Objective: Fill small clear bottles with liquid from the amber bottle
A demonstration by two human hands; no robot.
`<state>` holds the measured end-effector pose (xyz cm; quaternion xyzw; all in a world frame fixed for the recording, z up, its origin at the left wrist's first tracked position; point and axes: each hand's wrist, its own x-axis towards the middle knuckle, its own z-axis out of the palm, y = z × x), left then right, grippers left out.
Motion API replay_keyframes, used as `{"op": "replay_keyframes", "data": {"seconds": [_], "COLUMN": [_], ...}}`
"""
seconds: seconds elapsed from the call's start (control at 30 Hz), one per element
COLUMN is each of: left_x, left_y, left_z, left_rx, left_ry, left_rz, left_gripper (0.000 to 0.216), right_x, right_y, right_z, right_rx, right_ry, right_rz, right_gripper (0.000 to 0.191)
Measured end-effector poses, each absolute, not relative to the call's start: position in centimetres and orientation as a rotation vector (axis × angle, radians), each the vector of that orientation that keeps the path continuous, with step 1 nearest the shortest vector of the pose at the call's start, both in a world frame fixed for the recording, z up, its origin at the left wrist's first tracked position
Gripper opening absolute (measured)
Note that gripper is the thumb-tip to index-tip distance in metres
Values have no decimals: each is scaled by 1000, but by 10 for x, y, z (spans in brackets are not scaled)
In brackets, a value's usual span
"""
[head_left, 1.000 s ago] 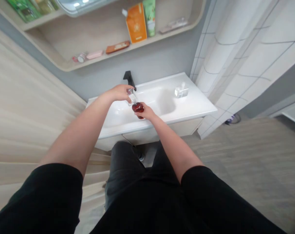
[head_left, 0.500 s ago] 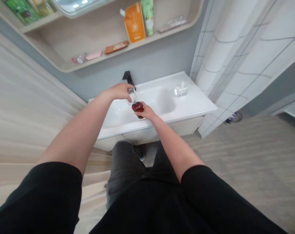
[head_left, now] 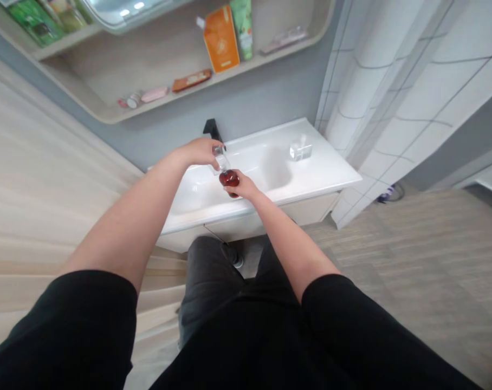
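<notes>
Over the white sink, my left hand is closed round a clear container, its fingers hiding part of it. My right hand grips a dark red bottle just in front of it. The red bottle's narrow top end points at the clear container. Whether the two touch, and whether any liquid passes between them, I cannot make out.
A black faucet stands behind my left hand. On the right of the counter sits a clear square bottle with a pale top. The wall shelf above holds an orange pouch, a green tube and small items.
Both hands keep nearly the same pose with the clear container and the red bottle. The view has shifted very slightly.
</notes>
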<state>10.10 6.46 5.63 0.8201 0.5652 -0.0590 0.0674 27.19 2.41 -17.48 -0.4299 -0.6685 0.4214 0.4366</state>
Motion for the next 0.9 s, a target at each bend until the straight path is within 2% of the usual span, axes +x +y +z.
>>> {"op": "replay_keyframes", "data": {"seconds": [0.43, 0.67, 0.83, 0.9], "left_x": [64, 30, 19, 16], "left_y": [67, 43, 10, -3], "left_z": [24, -36, -97, -118], "left_rx": [2179, 1728, 1584, 1513], "left_ry": [1539, 1375, 1299, 1244], "left_rz": [482, 849, 1217, 1303], "left_gripper": [78, 81, 101, 101], "right_x": [274, 276, 279, 279], "right_y": [21, 22, 21, 21], "right_z": [-172, -175, -176, -177], "right_rx": [-1065, -993, -972, -968], "right_ry": [-1664, -1689, -1716, -1706], "right_rz": [1083, 1116, 1121, 1102], "right_gripper": [83, 86, 91, 91]}}
